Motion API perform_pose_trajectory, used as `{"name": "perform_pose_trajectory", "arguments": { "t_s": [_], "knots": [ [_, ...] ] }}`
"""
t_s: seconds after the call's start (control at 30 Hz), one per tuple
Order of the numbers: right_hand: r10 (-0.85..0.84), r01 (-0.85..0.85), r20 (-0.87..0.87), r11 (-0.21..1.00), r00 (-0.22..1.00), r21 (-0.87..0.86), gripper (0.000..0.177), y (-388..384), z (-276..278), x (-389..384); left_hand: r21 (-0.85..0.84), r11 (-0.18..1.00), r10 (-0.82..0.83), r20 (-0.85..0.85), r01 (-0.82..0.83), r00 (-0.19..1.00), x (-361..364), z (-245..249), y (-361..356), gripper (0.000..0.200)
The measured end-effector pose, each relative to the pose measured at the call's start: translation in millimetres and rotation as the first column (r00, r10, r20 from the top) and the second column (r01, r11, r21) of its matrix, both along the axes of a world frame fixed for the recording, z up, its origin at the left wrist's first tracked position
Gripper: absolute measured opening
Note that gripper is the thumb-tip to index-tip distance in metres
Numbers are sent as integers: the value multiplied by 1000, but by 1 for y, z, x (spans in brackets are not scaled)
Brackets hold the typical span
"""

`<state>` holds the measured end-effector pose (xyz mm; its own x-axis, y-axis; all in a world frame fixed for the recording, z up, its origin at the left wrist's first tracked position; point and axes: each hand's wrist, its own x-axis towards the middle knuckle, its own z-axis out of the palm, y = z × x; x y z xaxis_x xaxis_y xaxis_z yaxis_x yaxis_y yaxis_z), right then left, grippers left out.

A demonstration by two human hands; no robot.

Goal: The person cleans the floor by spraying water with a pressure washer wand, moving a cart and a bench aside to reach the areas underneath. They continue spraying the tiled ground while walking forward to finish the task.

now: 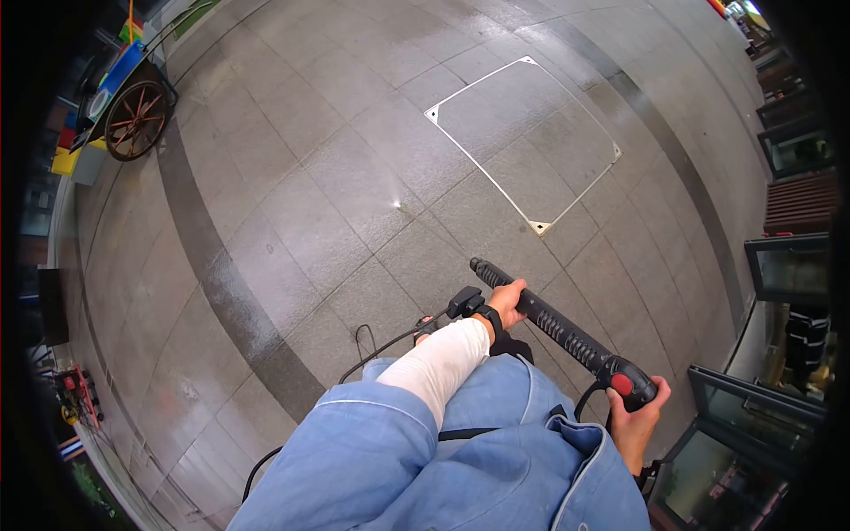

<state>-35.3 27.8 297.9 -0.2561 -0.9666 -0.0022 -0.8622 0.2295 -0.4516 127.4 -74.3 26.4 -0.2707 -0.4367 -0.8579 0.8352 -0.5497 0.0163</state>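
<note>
A long black spray lance [567,333] with a ribbed barrel and a red round part on its rear grip lies diagonally before my body. My left hand [507,303] is wrapped round the barrel near its front, with a black band and small black device at the wrist. At the rear, my right hand [636,423] holds the grip; some of its fingers are hidden behind it. The lance's tip points up and left. Beyond it, a small white spot of spray [397,205] shows over the wet grey paving [328,177].
A white-edged access cover [482,172] is set in the paving ahead. A cart with a spoked wheel [137,120] stands at the upper left. Glass doors [753,403] stand open on the right. A black cable [390,342] runs beside my left sleeve. Red equipment [80,396] is at the far left.
</note>
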Motion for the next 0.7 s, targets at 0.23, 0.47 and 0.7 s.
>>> {"name": "perform_pose_trajectory", "arguments": {
  "t_s": [0.23,0.47,0.7],
  "knots": [
    [-48,48,-7,999,999,16,62,3,-18,-10,8,1000,-27,8,27,1000,-8,-10,-4,33],
    [-59,59,1,998,998,22,63,4,-24,-12,6,1000,-16,-15,16,1000,-9,-16,-4,32],
    [-46,47,-12,998,999,34,63,5,-31,-13,1,1000,-21,-32,21,999,-10,-33,-2,30]
  ]
}}
